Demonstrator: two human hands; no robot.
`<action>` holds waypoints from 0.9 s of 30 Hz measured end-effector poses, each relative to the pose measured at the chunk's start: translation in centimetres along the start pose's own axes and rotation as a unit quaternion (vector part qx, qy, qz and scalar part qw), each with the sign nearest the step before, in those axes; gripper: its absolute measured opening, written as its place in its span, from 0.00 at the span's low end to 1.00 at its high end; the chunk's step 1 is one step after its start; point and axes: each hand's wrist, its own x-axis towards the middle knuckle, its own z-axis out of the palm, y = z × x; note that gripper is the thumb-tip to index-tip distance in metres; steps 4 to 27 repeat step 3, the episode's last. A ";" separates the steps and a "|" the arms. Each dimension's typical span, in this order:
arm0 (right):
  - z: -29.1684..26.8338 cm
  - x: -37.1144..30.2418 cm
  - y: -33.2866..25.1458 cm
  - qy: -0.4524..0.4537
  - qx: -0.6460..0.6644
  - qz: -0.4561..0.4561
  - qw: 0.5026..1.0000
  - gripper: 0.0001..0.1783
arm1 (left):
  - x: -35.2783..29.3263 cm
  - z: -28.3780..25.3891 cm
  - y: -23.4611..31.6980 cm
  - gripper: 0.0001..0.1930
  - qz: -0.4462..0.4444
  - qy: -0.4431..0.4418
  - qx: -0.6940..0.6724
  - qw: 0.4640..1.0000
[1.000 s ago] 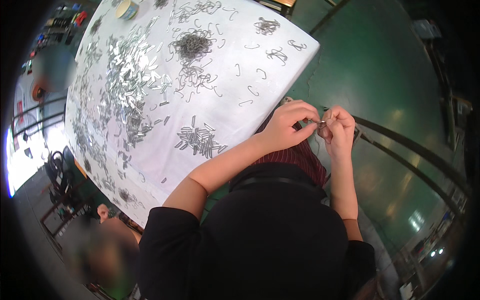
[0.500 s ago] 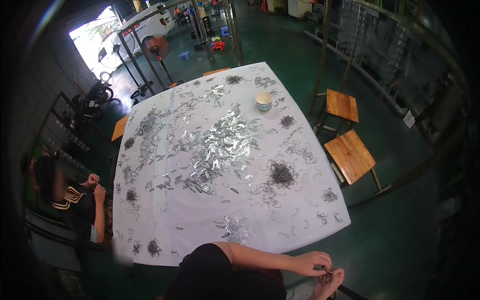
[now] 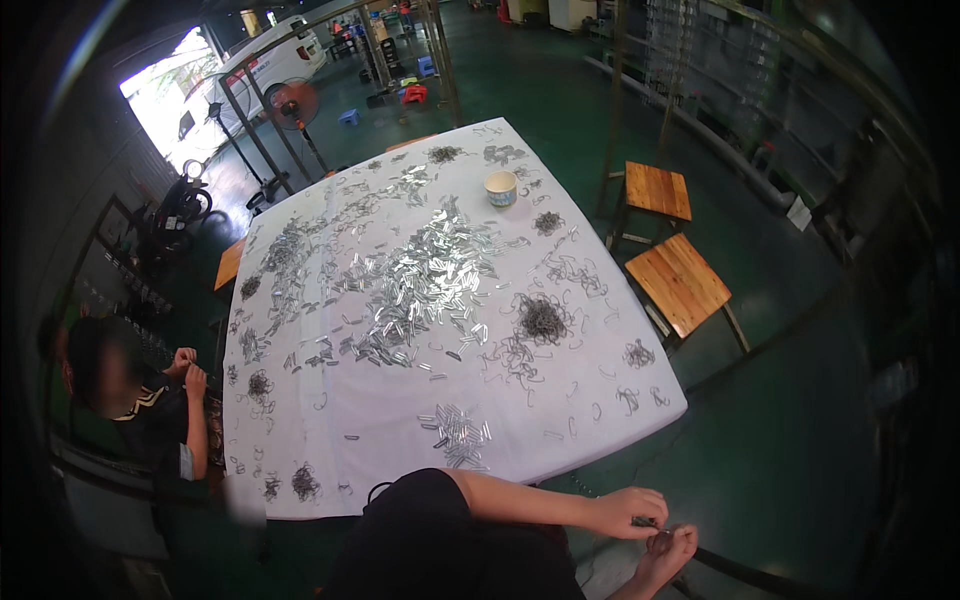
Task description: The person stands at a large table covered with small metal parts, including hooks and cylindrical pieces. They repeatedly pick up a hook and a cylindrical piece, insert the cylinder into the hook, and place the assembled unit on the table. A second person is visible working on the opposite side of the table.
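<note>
Past the table's near right corner, my left hand (image 3: 628,512) and my right hand (image 3: 670,558) meet with fingers pinched together. Between their fingertips is a small dark metal piece (image 3: 646,522), too small to make out fully. On the white-covered table (image 3: 385,415), a small pile of shiny metal strips (image 3: 455,432) lies close to my left arm. A large heap of the same strips (image 3: 430,270) fills the middle. Dark, curved wire hooks (image 3: 543,318) form a tangled pile to the right, with loose ones scattered around it.
A paper cup (image 3: 500,189) stands at the table's far right. Two wooden stools (image 3: 680,285) are by the right edge. At the left edge another person (image 3: 160,410) holds both hands together. A fan (image 3: 292,103) and a motorbike (image 3: 185,205) stand beyond the table.
The view has shifted, so the table and stools appear farther left and slightly higher. My hands stay together in nearly the same pose at the small piece.
</note>
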 end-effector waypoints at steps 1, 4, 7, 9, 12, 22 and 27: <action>-0.6 0.2 0.1 0.026 -0.006 -0.012 1.000 0.09 | 0.8 0.1 -0.1 0.03 0.024 -0.006 0.032 0.999; -0.4 -1.3 -1.0 0.119 -0.042 0.000 0.992 0.11 | 0.1 2.3 -0.6 0.03 0.035 -0.022 0.050 0.998; -0.4 -1.3 -1.0 0.119 -0.042 0.000 0.992 0.11 | 0.1 2.3 -0.6 0.03 0.035 -0.022 0.050 0.998; -0.4 -1.3 -1.0 0.119 -0.042 0.000 0.992 0.11 | 0.1 2.3 -0.6 0.03 0.035 -0.022 0.050 0.998; -0.4 -1.3 -1.0 0.119 -0.042 0.000 0.992 0.11 | 0.1 2.3 -0.6 0.03 0.035 -0.022 0.050 0.998; -0.4 -1.3 -1.0 0.119 -0.042 0.000 0.992 0.11 | 0.1 2.3 -0.6 0.03 0.035 -0.022 0.050 0.998; -0.4 -1.3 -1.0 0.119 -0.042 0.000 0.992 0.11 | 0.1 2.3 -0.6 0.03 0.035 -0.022 0.050 0.998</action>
